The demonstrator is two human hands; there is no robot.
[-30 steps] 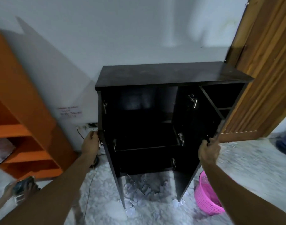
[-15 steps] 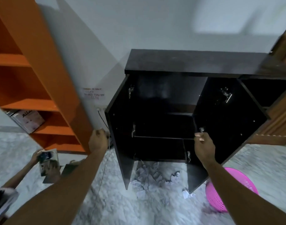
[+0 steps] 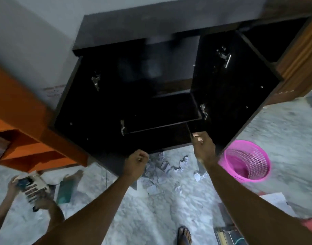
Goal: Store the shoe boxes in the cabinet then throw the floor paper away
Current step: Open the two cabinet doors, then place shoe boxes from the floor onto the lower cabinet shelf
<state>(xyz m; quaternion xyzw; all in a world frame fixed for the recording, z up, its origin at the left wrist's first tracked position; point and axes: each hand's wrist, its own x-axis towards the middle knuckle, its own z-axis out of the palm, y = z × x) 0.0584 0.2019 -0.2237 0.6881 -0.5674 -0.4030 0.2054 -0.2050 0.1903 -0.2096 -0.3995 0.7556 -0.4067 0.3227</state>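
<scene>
Cabinet doors stand swung wide, and that is the only part of the job the view shows as done: the dark interior with its 1 visible shelf holds no shoe box that I can make out. Left hand is at the lower edge of the cabinet's left door, fingers curled together into a loose fist against that edge; whether they truly grip it I cannot tell. Right hand is at the bottom edge of the cabinet's right door, fingertips pinched close together, seemingly on that edge. Neither hand carries a box. Left of the cabinet and low on the floor, another person's hands hold a printed box, probably 1 of the shoe boxes awaiting storage, well apart from the shelf. Crumpled floor paper lies scattered under and in front of the cabinet, untouched, and the pink basket just right of the cabinet looks empty. So I judge the task barely begun: storing the boxes and clearing the paper both remain.
</scene>
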